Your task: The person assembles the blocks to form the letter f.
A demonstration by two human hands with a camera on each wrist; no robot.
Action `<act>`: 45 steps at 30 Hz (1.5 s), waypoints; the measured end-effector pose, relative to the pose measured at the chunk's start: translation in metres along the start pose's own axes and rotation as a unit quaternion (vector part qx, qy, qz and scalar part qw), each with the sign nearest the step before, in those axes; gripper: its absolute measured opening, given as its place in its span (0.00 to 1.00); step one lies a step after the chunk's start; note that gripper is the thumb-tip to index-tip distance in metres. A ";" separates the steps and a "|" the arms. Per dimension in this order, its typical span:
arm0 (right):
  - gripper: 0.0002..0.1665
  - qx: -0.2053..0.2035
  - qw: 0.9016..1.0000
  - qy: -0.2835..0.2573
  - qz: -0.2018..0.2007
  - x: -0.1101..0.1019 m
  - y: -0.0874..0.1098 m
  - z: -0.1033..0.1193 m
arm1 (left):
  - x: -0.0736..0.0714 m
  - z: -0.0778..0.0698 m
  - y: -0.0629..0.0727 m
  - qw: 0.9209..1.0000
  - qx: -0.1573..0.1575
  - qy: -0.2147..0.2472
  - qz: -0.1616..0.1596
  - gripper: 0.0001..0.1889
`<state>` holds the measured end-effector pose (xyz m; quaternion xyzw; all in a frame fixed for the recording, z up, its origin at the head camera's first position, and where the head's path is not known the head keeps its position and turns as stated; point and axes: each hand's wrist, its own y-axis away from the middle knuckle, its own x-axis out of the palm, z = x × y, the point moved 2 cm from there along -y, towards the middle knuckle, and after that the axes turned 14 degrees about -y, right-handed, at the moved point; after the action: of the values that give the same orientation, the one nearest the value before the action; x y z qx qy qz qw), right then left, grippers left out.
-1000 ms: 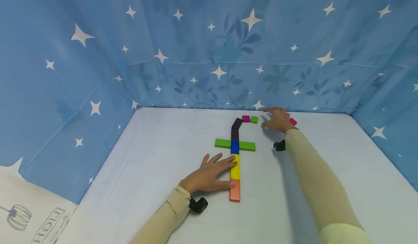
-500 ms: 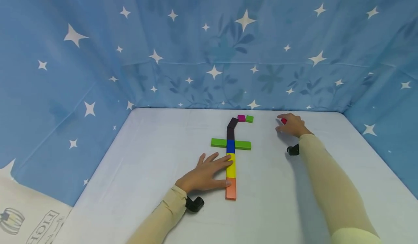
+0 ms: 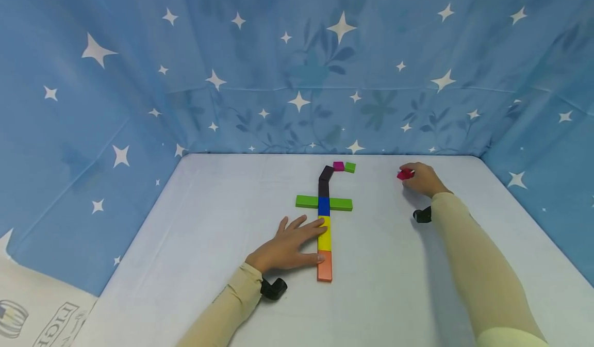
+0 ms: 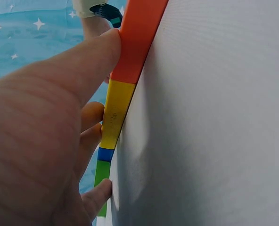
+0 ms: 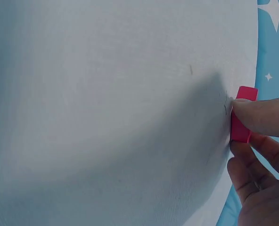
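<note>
My right hand [image 3: 423, 179] is at the far right of the table and pinches a pinkish-red block [image 5: 241, 128] between thumb and fingers. In the middle lies a line of flat blocks: an orange block [image 3: 325, 272] nearest me, then a yellow block [image 3: 326, 242], a blue block [image 3: 324, 207] and two dark brown blocks [image 3: 323, 188], the far one slanting right. Green blocks [image 3: 341, 204] flank the blue one. A magenta block [image 3: 339, 166] and a small green block [image 3: 350, 167] extend from the far end. My left hand [image 3: 287, 246] is spread, fingertips on the yellow block, thumb on the orange.
A white cloth covers the table [image 3: 223, 202]. Blue curtains [image 3: 260, 68] printed with white stars hang along its far edge and sides. Black wrist cameras [image 3: 274, 288] stick out below both wrists, low over the cloth.
My right hand has moved right, from beside the small green block to the pinkish-red block, and its fingers have closed on that block. The left hand stays on the line of blocks.
</note>
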<state>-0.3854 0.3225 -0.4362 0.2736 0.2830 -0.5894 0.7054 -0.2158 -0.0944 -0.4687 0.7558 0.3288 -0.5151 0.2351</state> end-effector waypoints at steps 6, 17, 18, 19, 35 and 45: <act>0.28 -0.002 1.000 -0.002 -0.007 0.003 0.000 0.001 | 0.000 0.000 0.000 1.000 -0.003 0.004 0.001 0.39; 0.31 0.009 1.000 0.013 0.018 0.012 -0.001 0.017 | 0.000 0.002 0.001 1.000 -0.005 -0.002 0.003 0.39; 0.31 0.011 1.000 0.013 0.021 0.013 -0.001 0.018 | 0.000 0.002 0.002 1.000 -0.005 -0.002 0.003 0.39; 0.32 0.013 1.000 0.013 0.024 0.013 -0.002 0.019 | 0.000 0.002 0.002 1.000 -0.005 -0.003 0.003 0.39; 0.21 -0.035 0.998 0.044 0.042 0.025 -0.008 0.039 | 0.000 0.002 0.002 1.000 -0.008 -0.003 0.005 0.39; 0.23 0.000 1.000 0.013 0.025 0.036 -0.004 0.043 | 0.002 0.003 0.000 1.000 -0.012 -0.010 0.007 0.39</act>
<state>-0.3808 0.2667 -0.4331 0.2884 0.2854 -0.5675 0.7165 -0.2172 -0.0965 -0.4716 0.7502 0.3267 -0.5172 0.2510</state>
